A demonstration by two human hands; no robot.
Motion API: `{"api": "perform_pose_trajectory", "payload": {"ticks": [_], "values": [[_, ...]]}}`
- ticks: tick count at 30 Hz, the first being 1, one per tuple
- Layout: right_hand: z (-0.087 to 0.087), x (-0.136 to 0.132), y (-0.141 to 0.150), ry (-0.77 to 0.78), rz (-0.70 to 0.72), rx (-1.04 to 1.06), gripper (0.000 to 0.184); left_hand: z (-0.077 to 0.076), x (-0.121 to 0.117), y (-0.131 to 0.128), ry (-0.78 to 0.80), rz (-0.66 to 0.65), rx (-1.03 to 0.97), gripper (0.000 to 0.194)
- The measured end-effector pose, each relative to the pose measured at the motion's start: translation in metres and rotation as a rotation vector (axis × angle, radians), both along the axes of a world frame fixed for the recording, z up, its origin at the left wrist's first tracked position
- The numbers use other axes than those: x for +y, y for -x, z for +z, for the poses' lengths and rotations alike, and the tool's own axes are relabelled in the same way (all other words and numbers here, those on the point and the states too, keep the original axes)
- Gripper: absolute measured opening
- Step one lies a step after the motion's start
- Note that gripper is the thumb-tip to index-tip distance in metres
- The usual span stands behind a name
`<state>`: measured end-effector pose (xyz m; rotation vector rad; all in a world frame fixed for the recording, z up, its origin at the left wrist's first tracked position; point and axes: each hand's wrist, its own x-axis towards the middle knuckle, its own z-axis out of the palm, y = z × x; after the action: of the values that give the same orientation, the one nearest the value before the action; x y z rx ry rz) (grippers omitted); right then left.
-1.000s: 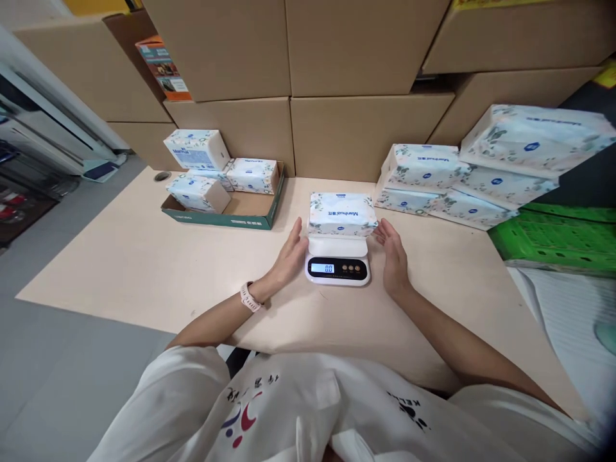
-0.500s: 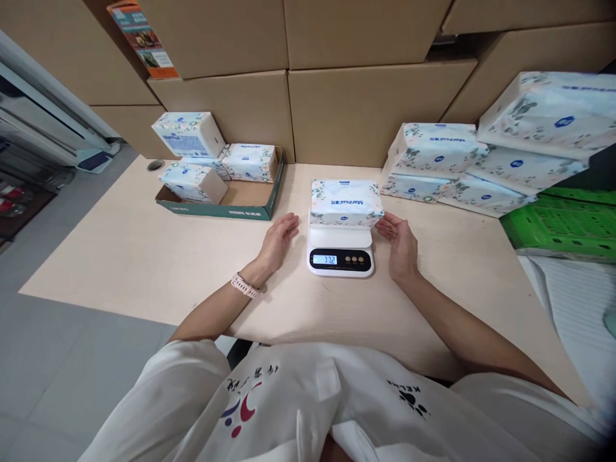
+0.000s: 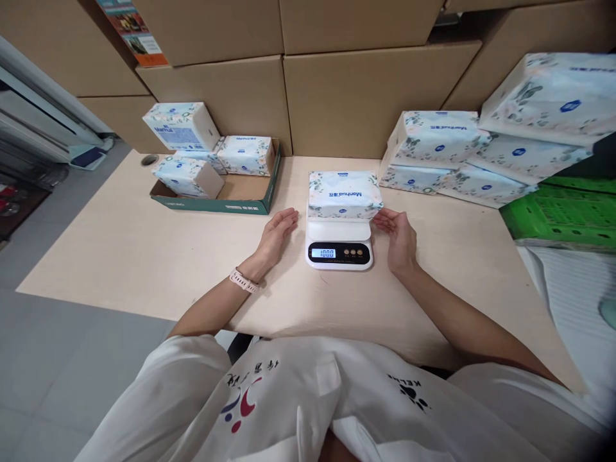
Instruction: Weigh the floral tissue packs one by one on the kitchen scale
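Left hand [image 3: 276,236] and right hand [image 3: 401,242], both bare, frame a white plastic digital scale [image 3: 339,230] — with the scale as the dial's centre and twelve pointing away from the person, they rest at nine and three o'clock. Left fingers are loosely extended and apart from the scale; the right ones are also unclenched, their tips just beside the pack's near right corner, though I cannot tell whether they touch it.

Beneath everything spreads a pale wood-look tabletop [image 3: 144,256]. Large plain brown cardboard boxes [image 3: 356,106] stand stacked at twelve. Toward two o'clock is a pile of white, floral-printed, brick-shaped tissue packs [image 3: 436,138], and farther out at three, a bright green plastic crate [image 3: 563,218]. At ten o'clock sits a shallow green-sided cardboard tray [image 3: 206,205] with similar packs inside, one perched on top.

On the scale's plate lies a single white tissue pack [image 3: 344,194] with blue lettering, leaving the near strip of plate exposed. A pale pink wristband [image 3: 243,280] circles the left wrist. Smallest is the lit blue-white display [image 3: 324,253] — it appears to read 100.0.
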<state>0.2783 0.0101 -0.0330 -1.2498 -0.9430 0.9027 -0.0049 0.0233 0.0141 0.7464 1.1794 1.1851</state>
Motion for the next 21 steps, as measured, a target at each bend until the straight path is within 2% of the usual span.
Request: {"api": "perform_pose_trajectory", "payload": {"ticks": [21], "values": [[-0.0023, 0.0001, -0.0014, 0.0, 0.005, -0.005, 0.068, -0.0059, 0.0024, 0.0017, -0.019, -0.006, 0.004, 0.017]]}}
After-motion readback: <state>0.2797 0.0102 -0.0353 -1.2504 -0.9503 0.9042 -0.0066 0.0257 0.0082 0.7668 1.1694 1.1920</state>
